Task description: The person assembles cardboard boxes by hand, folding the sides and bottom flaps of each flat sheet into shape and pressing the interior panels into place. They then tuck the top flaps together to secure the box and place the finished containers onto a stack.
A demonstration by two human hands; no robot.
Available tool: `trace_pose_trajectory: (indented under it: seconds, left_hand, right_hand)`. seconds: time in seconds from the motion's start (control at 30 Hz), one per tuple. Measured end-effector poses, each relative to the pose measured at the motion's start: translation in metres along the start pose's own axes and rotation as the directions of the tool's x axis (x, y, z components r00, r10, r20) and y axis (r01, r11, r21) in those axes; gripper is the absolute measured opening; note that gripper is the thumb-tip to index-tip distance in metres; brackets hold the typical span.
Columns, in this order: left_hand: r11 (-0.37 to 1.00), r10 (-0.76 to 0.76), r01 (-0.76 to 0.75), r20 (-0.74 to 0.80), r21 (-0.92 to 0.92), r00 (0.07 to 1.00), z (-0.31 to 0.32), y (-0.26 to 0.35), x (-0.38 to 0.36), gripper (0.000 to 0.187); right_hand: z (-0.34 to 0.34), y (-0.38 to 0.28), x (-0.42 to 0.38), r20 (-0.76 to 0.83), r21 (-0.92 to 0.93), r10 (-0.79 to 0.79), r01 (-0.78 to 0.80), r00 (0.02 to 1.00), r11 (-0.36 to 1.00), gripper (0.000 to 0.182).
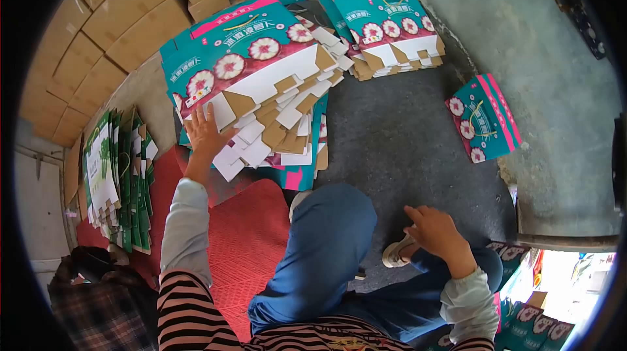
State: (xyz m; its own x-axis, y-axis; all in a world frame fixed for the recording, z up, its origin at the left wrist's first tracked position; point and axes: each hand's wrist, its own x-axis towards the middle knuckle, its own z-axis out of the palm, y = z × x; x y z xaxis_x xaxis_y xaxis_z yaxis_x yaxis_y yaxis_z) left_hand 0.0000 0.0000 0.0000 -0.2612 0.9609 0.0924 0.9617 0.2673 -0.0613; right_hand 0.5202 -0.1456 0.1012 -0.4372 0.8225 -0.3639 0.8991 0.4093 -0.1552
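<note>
My left hand [204, 135] lies with spread fingers at the near left corner of a stack of flat, printed teal cardboard boxes [228, 47]. White and brown flaps [287, 106] fan out unevenly along the stack's near side. My right hand [436, 230] hovers above my right leg, its fingers apart and holding nothing. Farther off on that side, a single teal gift box [484, 118] with a yellow cord handle rests near the wall.
Behind the first stack is another pile of teal boxes [385, 21]. Brown cartons [98, 31] line the back left. Green folded boxes [121, 175] lean at the left, near a red mat [241, 246]. More teal boxes [535, 325] sit at the lower right.
</note>
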Motion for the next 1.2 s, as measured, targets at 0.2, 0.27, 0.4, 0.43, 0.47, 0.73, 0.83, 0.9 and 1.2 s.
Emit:
trace_pose_trajectory:
  seconds: [0.2, 0.27, 0.4, 0.43, 0.47, 0.73, 0.83, 0.9, 1.2]
  left_hand:
    - [1.0, 0.015, -0.015, 0.042, -0.013, 0.999, 0.008, -0.006, 0.02, 0.105]
    - [0.999, 0.024, -0.022, 0.034, -0.036, 0.999, 0.017, -0.008, 0.016, 0.106]
    - [0.998, 0.049, -0.05, -0.025, -0.029, 0.998, 0.014, -0.013, 0.021, 0.097]
    - [0.998, 0.064, -0.064, -0.019, -0.029, 0.998, 0.012, -0.014, 0.02, 0.094]
    - [0.996, 0.08, -0.08, -0.013, -0.029, 0.997, 0.009, -0.013, 0.02, 0.092]
    - [0.96, 0.278, -0.269, -0.126, 0.082, 0.952, 0.028, -0.04, 0.043, 0.052]
    - [0.958, 0.287, -0.283, -0.206, 0.047, 0.935, 0.011, -0.034, 0.046, 0.04]
    - [0.95, 0.312, -0.312, -0.184, 0.034, 0.932, -0.02, -0.018, 0.05, 0.034]
    - [0.794, 0.419, -0.587, -0.556, -0.16, 0.718, -0.202, 0.094, 0.035, 0.022]
  right_hand:
    - [-0.007, 0.0, 0.009, -0.038, 0.018, -0.01, 0.011, 0.999, 1.0, 0.049]
    - [-0.01, 0.002, 0.008, -0.048, 0.021, -0.038, 0.039, 0.998, 0.999, 0.049]
    - [-0.004, -0.002, 0.016, -0.051, 0.028, -0.041, 0.043, 0.998, 0.999, 0.048]
    - [-0.002, -0.002, 0.016, -0.049, 0.022, -0.039, 0.04, 0.998, 0.999, 0.048]
    - [-0.001, -0.002, 0.016, -0.048, 0.016, -0.035, 0.035, 0.998, 0.999, 0.047]
    - [-0.005, -0.003, 0.014, -0.046, 0.015, -0.02, 0.021, 0.999, 1.0, 0.048]
    - [-0.004, -0.004, 0.011, -0.03, 0.006, 0.001, 0.0, 1.0, 1.0, 0.047]
    - [-0.007, -0.005, 0.01, -0.057, 0.004, 0.006, -0.005, 0.998, 1.0, 0.046]
    - [-0.029, 0.014, 0.032, -0.381, 0.439, 0.174, 0.012, 0.908, 0.898, 0.046]
